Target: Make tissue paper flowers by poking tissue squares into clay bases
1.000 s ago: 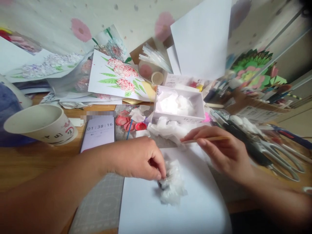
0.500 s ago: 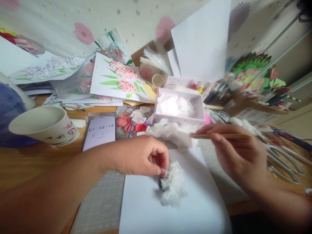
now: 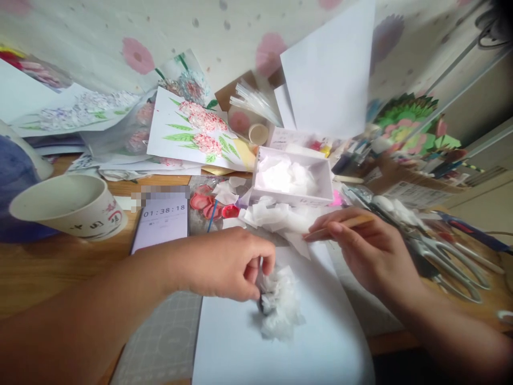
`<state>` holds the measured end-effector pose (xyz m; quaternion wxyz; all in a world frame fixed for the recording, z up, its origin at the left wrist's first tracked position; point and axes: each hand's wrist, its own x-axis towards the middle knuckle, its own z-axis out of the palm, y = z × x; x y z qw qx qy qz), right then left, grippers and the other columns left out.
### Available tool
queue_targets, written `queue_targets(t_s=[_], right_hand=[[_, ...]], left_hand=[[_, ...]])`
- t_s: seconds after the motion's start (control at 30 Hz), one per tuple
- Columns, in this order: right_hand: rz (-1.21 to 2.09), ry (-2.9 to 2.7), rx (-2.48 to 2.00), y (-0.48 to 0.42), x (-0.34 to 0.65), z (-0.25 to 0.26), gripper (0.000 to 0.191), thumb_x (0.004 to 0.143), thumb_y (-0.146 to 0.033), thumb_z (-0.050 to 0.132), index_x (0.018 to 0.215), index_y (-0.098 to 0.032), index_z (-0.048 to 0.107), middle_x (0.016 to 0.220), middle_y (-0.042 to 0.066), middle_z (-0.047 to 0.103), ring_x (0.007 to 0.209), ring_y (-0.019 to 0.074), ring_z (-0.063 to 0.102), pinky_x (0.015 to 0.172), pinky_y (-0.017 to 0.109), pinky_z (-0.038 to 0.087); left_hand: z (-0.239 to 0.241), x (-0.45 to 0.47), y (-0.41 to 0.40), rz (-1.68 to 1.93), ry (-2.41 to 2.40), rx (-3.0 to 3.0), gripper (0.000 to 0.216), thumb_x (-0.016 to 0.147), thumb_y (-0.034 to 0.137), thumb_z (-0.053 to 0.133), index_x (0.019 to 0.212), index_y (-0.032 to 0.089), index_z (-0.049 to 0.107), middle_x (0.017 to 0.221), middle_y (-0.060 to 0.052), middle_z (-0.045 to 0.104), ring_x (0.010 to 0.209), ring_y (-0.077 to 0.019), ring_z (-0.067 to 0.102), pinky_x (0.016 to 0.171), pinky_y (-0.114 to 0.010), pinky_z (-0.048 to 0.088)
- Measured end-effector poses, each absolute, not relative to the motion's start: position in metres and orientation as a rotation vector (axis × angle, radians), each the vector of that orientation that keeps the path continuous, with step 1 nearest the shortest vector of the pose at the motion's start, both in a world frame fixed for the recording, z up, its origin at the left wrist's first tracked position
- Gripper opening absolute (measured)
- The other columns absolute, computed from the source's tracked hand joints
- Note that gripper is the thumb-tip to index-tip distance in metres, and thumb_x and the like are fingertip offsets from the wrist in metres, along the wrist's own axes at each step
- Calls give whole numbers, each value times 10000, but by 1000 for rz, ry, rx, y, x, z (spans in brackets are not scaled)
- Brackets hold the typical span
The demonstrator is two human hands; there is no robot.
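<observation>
My left hand point(image 3: 230, 262) hovers over a white sheet of paper point(image 3: 228, 347), its thumb and forefinger curled but apart, with nothing visible between them. Just below its fingertips lies a ruffled clump of white tissue paper point(image 3: 282, 307), a dark edge showing on its left side. My right hand point(image 3: 371, 251) grips a thin wooden stick point(image 3: 320, 233) between thumb and fingers. The stick's tip points left and lies over a loose pile of white tissue pieces point(image 3: 272, 216); whether a piece clings to it I cannot tell.
Behind the pile stands a white box point(image 3: 292, 199) with tissue pieces inside. A phone point(image 3: 162, 224) and a paper cup point(image 3: 96, 219) are at left. Scissors point(image 3: 452, 267) lie at right. A flower picture point(image 3: 168, 115) leans at the back, near red lids point(image 3: 206, 203).
My left thumb and forefinger have parted just above the tissue clump. My right hand has moved slightly left and down with the stick, whose angle has changed.
</observation>
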<state>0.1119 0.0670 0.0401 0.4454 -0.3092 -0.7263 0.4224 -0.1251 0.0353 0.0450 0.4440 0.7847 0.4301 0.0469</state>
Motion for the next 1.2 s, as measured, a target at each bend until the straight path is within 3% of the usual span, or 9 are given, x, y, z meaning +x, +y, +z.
queue_targets(t_s=[0.13,0.3,0.5,0.57,0.7,0.8,0.9,1.2], right_hand=[[975,-1773,-713,48,105,50,128,876,-171,533,876,-239,641,876,38,649,853,216,658,773,407,569],[937,-2272,-499,26,88,67,170,861,-114,515,987,-202,587,921,85,675,881,190,647,722,284,566],[955,-2551,-339,26,77,67,209,829,-53,527,996,-179,533,856,73,665,830,156,643,701,237,541],[940,-2569,-359,26,76,66,198,838,-65,522,996,-183,530,859,70,664,828,154,645,703,233,539],[950,-2566,-362,26,76,66,189,848,-80,514,1006,-180,546,841,72,670,819,158,650,703,234,538],[1053,-2503,-395,28,78,65,155,863,-114,509,989,-189,558,849,73,670,812,157,648,689,242,541],[1065,-2367,-466,31,78,64,104,857,-113,507,902,-183,570,859,75,644,817,158,631,699,259,534],[836,-2494,-505,34,65,58,96,836,-99,540,867,-187,560,781,48,599,774,171,564,697,299,472]], left_hand=[[41,-121,36,202,1053,2070,167,656,209,606,818,225,567,649,71,589,548,-80,505,472,-182,333],[36,-119,37,294,1089,2083,45,694,215,560,660,184,559,587,44,540,550,-97,480,466,-207,294],[33,-121,38,314,1032,2070,51,685,140,569,676,179,537,618,41,534,564,-91,465,493,-206,314],[36,-123,40,277,1025,1943,33,762,214,537,739,192,542,600,42,543,546,-96,503,500,-206,343],[42,-128,43,209,998,1746,253,811,461,514,877,218,526,627,34,584,553,-122,562,499,-217,378],[43,-128,43,210,990,1817,212,711,327,638,865,221,540,717,33,592,606,-119,554,496,-202,376],[40,-127,42,222,999,1950,166,655,167,610,806,218,563,752,37,580,634,-117,540,524,-207,391],[39,-122,40,216,1048,2009,143,658,201,614,793,210,567,742,32,609,659,-132,559,538,-216,386]])
